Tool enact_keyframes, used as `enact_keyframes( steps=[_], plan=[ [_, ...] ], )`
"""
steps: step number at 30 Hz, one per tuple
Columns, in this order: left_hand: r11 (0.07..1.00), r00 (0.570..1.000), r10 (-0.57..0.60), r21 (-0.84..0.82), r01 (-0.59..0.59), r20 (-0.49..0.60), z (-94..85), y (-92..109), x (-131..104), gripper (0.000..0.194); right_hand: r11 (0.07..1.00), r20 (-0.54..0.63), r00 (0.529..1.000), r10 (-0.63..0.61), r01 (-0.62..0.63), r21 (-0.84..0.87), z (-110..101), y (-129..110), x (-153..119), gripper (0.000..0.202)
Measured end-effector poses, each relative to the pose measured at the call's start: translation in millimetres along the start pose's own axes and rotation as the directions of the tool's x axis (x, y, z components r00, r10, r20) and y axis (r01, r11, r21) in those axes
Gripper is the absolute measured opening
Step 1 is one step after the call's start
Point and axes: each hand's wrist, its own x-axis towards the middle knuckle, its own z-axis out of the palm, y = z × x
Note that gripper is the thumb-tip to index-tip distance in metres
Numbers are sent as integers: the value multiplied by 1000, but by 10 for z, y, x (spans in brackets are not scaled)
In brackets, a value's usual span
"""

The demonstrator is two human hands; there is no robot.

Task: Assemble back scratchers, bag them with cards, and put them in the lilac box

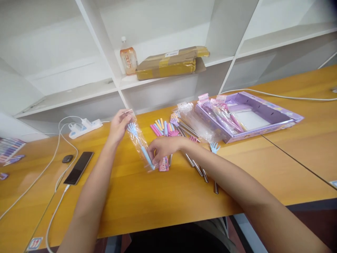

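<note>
My left hand (119, 125) pinches the top of a clear plastic sleeve (138, 138) that holds a blue hand-shaped scratcher (142, 147). My right hand (164, 147) grips the lower end of the same sleeve, close to a pink header card (164, 164) lying on the wooden table (147, 200). Just beyond my right hand lies a heap of loose scratchers (168, 128) with pink, yellow and blue handles and metal stems. Another blue hand-shaped head (215, 147) lies to the right of my forearm.
A purple box (273, 117) with bagged scratchers and clear bags (200, 121) sits at the back right. A black phone (79, 167), a small black object (67, 159), a white power strip (84, 127) and cables lie left. White shelves hold a bottle (128, 59) and a taped parcel (168, 63).
</note>
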Motion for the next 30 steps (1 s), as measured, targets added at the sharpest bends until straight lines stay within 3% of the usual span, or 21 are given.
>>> enact_keyframes(
  steps=[5,9,12,15,18,24,30],
  plan=[
    [995,999,-29,96,25,43,-5,27,-20,41,985,29,999,-23,28,-173,126,-20,119,18],
    [980,995,-48,199,29,92,18,22,-52,48,873,-84,987,138,-162,-459,80,7,64,34],
    [977,993,-52,212,29,102,31,-26,-57,51,780,-153,969,194,-247,-575,30,68,36,48],
    [976,995,-48,216,27,93,59,-94,-54,51,806,-106,978,180,-209,-554,2,138,59,55],
    [984,997,-41,178,29,66,111,-168,-59,46,861,-44,985,169,-169,-481,-15,210,104,43],
    [988,987,-128,98,118,102,214,-261,-115,25,883,-53,980,192,-196,-427,-72,366,123,25],
    [987,979,-160,51,155,130,259,-257,-139,12,913,-43,983,178,-181,-365,-164,453,71,24]
  ],
)
